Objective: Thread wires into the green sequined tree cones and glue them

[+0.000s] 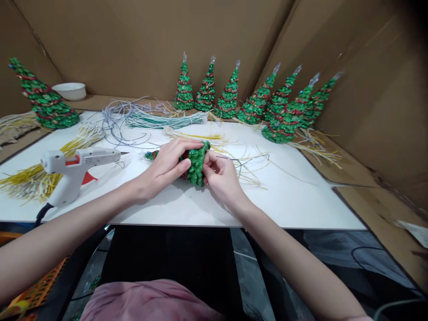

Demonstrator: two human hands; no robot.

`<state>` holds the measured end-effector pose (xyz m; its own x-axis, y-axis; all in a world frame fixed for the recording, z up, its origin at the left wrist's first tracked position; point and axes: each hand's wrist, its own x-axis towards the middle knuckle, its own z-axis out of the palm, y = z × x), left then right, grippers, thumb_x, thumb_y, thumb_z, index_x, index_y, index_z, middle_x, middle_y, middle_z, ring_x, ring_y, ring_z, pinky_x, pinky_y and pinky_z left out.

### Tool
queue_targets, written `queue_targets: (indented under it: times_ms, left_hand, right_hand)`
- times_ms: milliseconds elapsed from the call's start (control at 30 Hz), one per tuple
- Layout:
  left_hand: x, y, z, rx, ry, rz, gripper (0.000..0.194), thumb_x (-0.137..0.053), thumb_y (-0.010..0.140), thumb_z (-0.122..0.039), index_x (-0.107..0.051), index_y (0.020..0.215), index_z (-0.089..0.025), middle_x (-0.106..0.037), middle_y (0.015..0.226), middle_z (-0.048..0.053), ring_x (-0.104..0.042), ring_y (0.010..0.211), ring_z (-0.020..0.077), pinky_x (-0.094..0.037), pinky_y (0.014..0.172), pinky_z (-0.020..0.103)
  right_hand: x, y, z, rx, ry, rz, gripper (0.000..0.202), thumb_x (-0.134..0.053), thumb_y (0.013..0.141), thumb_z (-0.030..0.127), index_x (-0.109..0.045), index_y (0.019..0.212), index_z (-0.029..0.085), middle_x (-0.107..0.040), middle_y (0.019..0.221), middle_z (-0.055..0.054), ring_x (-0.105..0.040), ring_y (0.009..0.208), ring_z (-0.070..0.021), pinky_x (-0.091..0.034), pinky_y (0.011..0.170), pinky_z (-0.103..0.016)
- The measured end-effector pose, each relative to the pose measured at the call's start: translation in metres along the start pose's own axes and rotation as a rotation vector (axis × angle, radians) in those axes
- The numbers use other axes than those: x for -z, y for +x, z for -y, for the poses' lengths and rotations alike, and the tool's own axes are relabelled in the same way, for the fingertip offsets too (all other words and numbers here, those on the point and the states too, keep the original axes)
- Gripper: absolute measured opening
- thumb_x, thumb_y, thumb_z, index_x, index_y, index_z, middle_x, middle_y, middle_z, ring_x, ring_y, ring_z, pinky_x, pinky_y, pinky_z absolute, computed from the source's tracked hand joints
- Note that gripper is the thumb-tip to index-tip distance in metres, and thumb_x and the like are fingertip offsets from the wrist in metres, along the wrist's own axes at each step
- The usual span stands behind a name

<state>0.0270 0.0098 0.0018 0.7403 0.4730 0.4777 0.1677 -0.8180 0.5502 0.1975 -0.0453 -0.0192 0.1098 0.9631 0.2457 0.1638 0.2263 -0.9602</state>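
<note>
head view: tree (197, 165), small and green, lies on its side on the white tabletop (294, 200), base toward the right hand. left hand (170, 167) is draped over it, thumb and fingers spread around its body — holding it down. right hand (219, 171) is at the base, fingers curled and pinched close together, with thin wires (250, 167) sticking out beyond them; what exactly the tips grip, i cannot tell. glue gun (70, 171) stands near the left forearm — beside yellow-and-white wire bundles (30, 178).
</note>
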Motion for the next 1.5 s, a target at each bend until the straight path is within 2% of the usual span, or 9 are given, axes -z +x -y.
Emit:
queue_targets:
  times_ms: [200, 533, 733, 833, 1133, 1500]
  left_hand:
    - [0.000, 0.000, -0.002, 0.014, 0.026, 0.015, 0.044, -0.033, 0.102, -0.042, -0.046, 0.137, -0.019, -0.049, 0.140, 0.010, -0.040, 0.134, 0.0243, -0.029, 0.115, 0.039]
    - [-0.001, 0.000, 0.001, 0.031, 0.035, 0.005, 0.042, -0.037, 0.101, -0.041, -0.046, 0.138, -0.022, -0.048, 0.140, 0.009, -0.041, 0.134, 0.0256, -0.029, 0.114, 0.041]
    - [-0.002, 0.001, 0.000, 0.025, 0.023, 0.001, 0.043, -0.036, 0.101, -0.043, -0.046, 0.137, -0.022, -0.050, 0.139, 0.010, -0.041, 0.132, 0.0270, -0.030, 0.112, 0.043]
    - [-0.002, 0.001, 0.001, 0.018, 0.017, 0.001, 0.043, -0.036, 0.101, -0.042, -0.046, 0.138, -0.023, -0.049, 0.139, 0.010, -0.042, 0.132, 0.0267, -0.030, 0.112, 0.043]
    - [-0.005, 0.001, 0.001, -0.006, 0.025, -0.026, 0.041, -0.036, 0.101, -0.040, -0.047, 0.137, -0.023, -0.049, 0.138, 0.010, -0.043, 0.131, 0.0271, -0.032, 0.111, 0.044]
    - [-0.008, 0.001, 0.004, -0.020, 0.080, -0.045, 0.041, -0.035, 0.102, -0.041, -0.046, 0.137, -0.023, -0.051, 0.136, 0.009, -0.044, 0.129, 0.0258, -0.030, 0.110, 0.043]
  right_hand:
    - [-0.003, 0.000, -0.003, 0.013, 0.026, -0.028, 0.019, -0.051, 0.071, 0.016, -0.037, 0.059, 0.022, -0.034, 0.058, 0.004, -0.034, 0.056, -0.0111, -0.028, 0.051, -0.024]
    - [-0.002, 0.005, -0.005, 0.003, 0.073, -0.007, 0.020, -0.052, 0.070, 0.015, -0.037, 0.060, 0.022, -0.036, 0.059, 0.005, -0.036, 0.055, -0.0101, -0.029, 0.053, -0.023]
    - [0.005, 0.003, -0.001, -0.016, 0.110, 0.086, 0.017, -0.058, 0.074, 0.024, -0.043, 0.064, 0.022, -0.040, 0.061, 0.004, -0.040, 0.057, -0.0115, -0.033, 0.053, -0.024]
    - [0.007, 0.002, 0.001, -0.004, 0.116, 0.116, 0.014, -0.057, 0.074, 0.021, -0.046, 0.066, 0.022, -0.041, 0.062, 0.003, -0.041, 0.058, -0.0125, -0.033, 0.054, -0.025]
    - [-0.007, 0.001, -0.005, 0.116, 0.059, -0.064, 0.018, -0.048, 0.065, 0.014, -0.034, 0.058, 0.023, -0.031, 0.057, 0.006, -0.029, 0.056, -0.0103, -0.022, 0.053, -0.026]
    - [-0.008, 0.000, -0.007, 0.111, 0.061, -0.080, 0.013, -0.043, 0.060, 0.016, -0.032, 0.059, 0.023, -0.030, 0.058, 0.006, -0.029, 0.056, -0.0097, -0.020, 0.054, -0.027]
